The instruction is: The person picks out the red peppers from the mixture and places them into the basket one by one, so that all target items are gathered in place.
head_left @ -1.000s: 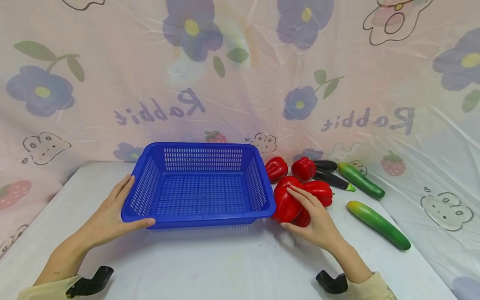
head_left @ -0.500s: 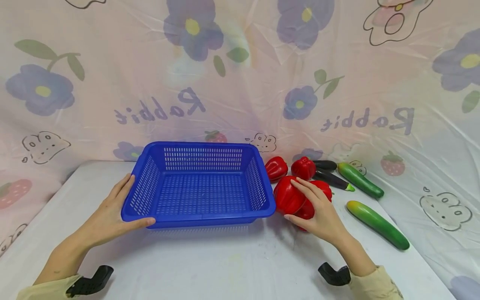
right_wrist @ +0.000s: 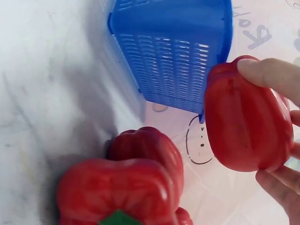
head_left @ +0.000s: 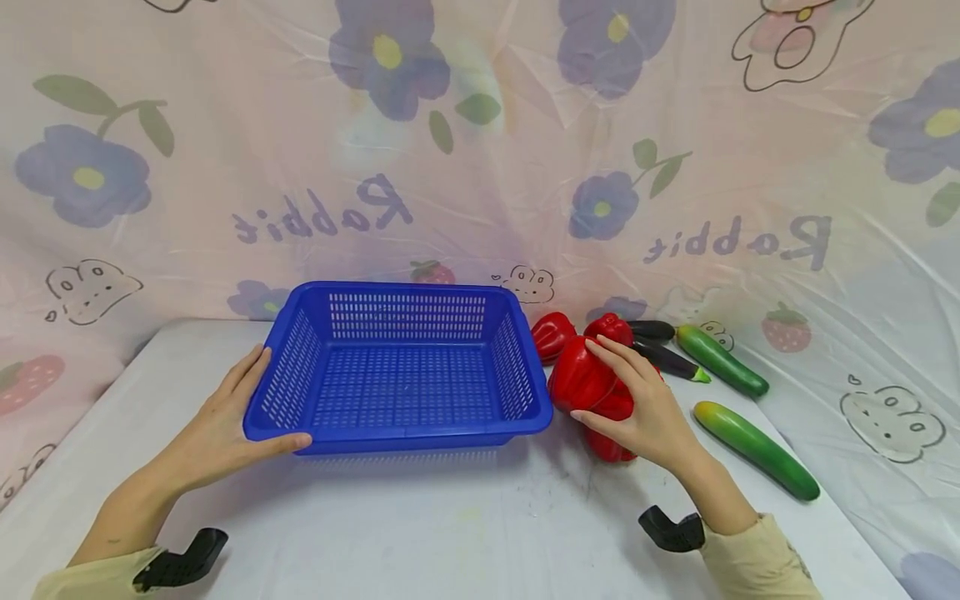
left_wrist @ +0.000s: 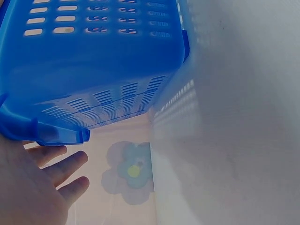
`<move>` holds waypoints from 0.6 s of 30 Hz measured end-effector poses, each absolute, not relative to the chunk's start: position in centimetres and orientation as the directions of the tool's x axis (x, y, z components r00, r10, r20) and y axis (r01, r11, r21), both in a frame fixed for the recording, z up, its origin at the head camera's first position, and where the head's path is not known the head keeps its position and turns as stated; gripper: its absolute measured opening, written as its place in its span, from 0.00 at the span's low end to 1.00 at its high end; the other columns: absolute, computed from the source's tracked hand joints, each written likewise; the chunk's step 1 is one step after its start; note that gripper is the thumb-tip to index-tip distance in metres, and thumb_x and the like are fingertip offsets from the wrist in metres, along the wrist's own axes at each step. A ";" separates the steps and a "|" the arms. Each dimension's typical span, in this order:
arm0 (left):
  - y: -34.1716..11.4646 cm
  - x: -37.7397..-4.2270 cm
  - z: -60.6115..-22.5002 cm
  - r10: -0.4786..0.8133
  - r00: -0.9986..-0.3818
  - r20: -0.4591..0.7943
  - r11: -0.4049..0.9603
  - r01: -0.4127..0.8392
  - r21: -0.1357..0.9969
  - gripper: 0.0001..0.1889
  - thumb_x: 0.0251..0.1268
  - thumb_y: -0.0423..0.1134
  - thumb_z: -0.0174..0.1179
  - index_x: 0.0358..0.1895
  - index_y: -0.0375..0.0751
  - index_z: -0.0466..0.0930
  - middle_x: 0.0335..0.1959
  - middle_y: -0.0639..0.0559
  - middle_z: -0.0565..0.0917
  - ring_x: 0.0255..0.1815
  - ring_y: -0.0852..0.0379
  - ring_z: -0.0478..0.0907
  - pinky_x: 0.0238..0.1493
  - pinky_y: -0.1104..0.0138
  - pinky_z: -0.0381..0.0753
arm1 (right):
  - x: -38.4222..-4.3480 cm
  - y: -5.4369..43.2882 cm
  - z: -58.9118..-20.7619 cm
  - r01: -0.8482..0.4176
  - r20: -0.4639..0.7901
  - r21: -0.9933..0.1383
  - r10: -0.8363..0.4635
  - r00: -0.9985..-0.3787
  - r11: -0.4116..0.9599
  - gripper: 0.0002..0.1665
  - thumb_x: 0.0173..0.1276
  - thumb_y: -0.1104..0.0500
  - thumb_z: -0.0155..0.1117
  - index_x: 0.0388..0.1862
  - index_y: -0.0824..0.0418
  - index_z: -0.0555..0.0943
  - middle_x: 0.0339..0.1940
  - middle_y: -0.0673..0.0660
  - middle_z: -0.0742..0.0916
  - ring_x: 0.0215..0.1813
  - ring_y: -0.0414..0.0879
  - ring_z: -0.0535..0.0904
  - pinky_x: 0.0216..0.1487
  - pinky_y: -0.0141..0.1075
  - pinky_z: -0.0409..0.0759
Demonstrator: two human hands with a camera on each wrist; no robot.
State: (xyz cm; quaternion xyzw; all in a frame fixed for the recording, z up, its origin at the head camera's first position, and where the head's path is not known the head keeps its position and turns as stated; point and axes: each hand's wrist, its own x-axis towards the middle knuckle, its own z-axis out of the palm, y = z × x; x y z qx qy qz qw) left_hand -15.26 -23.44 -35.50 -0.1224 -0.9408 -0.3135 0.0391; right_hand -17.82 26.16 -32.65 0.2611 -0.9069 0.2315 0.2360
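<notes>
A red bell pepper (head_left: 581,373) is held by my right hand (head_left: 651,421), thumb on one end and fingers on the other side. The right wrist view shows this pepper (right_wrist: 248,122) lifted off the table, close to the basket's right side. My left hand (head_left: 213,433) rests at the front left corner of the blue plastic basket (head_left: 420,436). Its thumb lies along the front rim and its straight fingers touch the left side. Under the raised pepper, another red bell pepper (head_left: 611,448) lies on the table, partly covered.
Behind the held pepper sit a red pepper (head_left: 552,335) and another red pepper (head_left: 611,327). Two dark eggplants (head_left: 671,362) lie farther right, beside a green cucumber (head_left: 722,360). Nearer stands out a second cucumber (head_left: 757,450). A printed curtain (head_left: 480,167) hangs at the table's back edge.
My right hand has raised the bell pepper up off the others, revealing more of the pepper underneath. The left hand and basket have stayed in place.
</notes>
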 end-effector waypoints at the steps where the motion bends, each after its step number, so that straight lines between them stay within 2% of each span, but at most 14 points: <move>1: -23.5 -15.3 -35.5 0.205 -0.967 0.151 0.772 0.255 0.582 0.65 0.47 0.57 0.71 0.77 0.46 0.28 0.79 0.43 0.31 0.74 0.26 0.40 0.55 0.24 0.54 | -17.9 26.1 -32.5 -0.589 0.555 -0.289 -0.370 -0.745 0.755 0.54 0.43 0.56 0.82 0.71 0.52 0.67 0.70 0.60 0.71 0.69 0.60 0.66 0.49 0.57 0.81; 5: -23.5 -15.3 -35.6 0.206 -0.966 0.156 0.767 0.258 0.587 0.65 0.47 0.57 0.71 0.77 0.46 0.28 0.79 0.43 0.31 0.74 0.26 0.39 0.56 0.24 0.53 | -18.3 25.9 -31.9 -0.611 0.575 -0.265 -0.387 -0.721 0.746 0.54 0.43 0.57 0.82 0.71 0.54 0.67 0.69 0.61 0.71 0.69 0.60 0.66 0.50 0.57 0.81; 13: -23.4 -15.2 -35.7 0.203 -0.966 0.160 0.753 0.258 0.605 0.65 0.48 0.57 0.71 0.77 0.48 0.28 0.79 0.45 0.31 0.75 0.28 0.37 0.57 0.24 0.52 | -18.9 25.2 -30.9 -0.618 0.579 -0.256 -0.394 -0.714 0.743 0.54 0.44 0.55 0.82 0.71 0.52 0.67 0.70 0.56 0.71 0.70 0.58 0.65 0.55 0.60 0.77; 18: -23.4 -15.2 -35.7 0.200 -0.968 0.152 0.749 0.251 0.613 0.65 0.48 0.57 0.71 0.77 0.48 0.27 0.79 0.45 0.31 0.75 0.28 0.37 0.56 0.24 0.52 | -19.5 24.5 -30.5 -0.613 0.562 -0.289 -0.388 -0.730 0.736 0.53 0.47 0.55 0.80 0.72 0.50 0.66 0.71 0.57 0.70 0.70 0.58 0.65 0.52 0.60 0.79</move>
